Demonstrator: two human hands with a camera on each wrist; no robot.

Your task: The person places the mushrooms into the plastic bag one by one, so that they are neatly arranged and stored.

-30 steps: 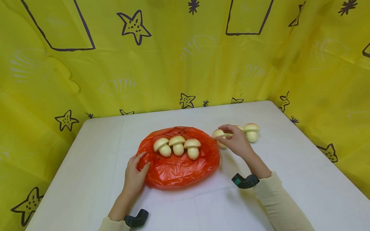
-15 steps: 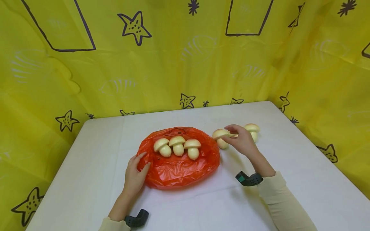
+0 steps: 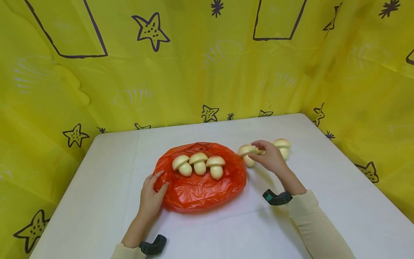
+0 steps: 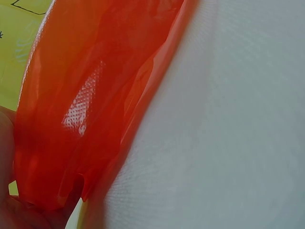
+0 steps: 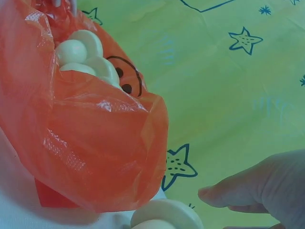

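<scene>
A red plastic bag (image 3: 200,192) lies with its mouth spread on the white table. Three cream toy mushrooms (image 3: 198,163) sit in a row in it; the right wrist view also shows mushrooms (image 5: 72,51) inside. At the bag's left side my left hand (image 3: 151,194) grips the edge, thumb and fingers curved around the plastic. My right hand (image 3: 271,158) is to the right of the bag, thumb and fingertips apart. Just left of its fingertips stands another mushroom (image 3: 248,155). Cream colour shows between those fingers, from a mushroom mostly hidden behind the hand.
Farther right stands one more mushroom (image 3: 283,146) on the white table (image 3: 226,233). A yellow curtain (image 3: 181,72) with star and fish drawings rises behind and beside the table. Each wrist carries a dark camera mount (image 3: 277,197).
My right hand has shifted slightly right, uncovering more of the nearest mushroom and covering part of the far-right one; it is nearly still in the last half second. My left hand stays put.
</scene>
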